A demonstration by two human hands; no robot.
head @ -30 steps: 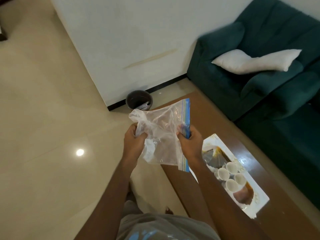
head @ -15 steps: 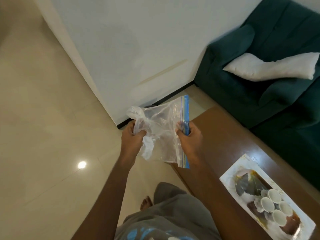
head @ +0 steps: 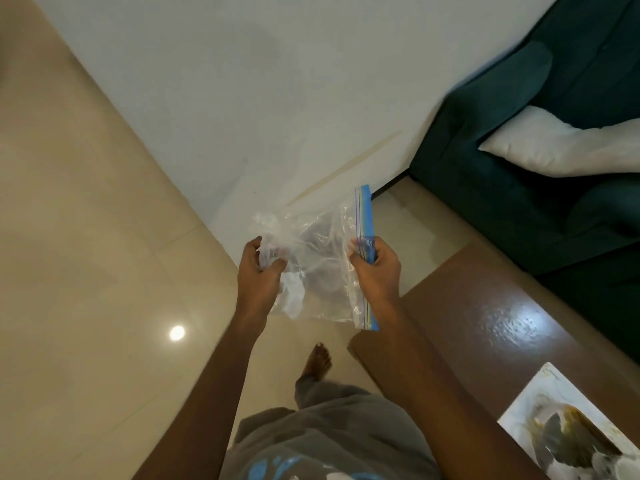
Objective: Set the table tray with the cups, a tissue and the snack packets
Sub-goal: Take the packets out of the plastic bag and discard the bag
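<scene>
We see a crumpled clear plastic zip bag [head: 322,268] with a blue seal strip at the centre of the frame, held up off any surface, its seal edge running nearly upright on the right. The left hand [head: 259,275] grips its bunched left end; the right hand [head: 377,268] pinches the blue strip. A white rectangular tray [head: 528,405] with a dark printed picture lies flat on the brown table [head: 485,306] at the lower right, cut off by the frame edge.

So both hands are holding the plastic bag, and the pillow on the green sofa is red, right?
Not quite. The pillow on the green sofa is white, not red, as the head view shows. The left hand and right hand do both hold the bag.
</scene>
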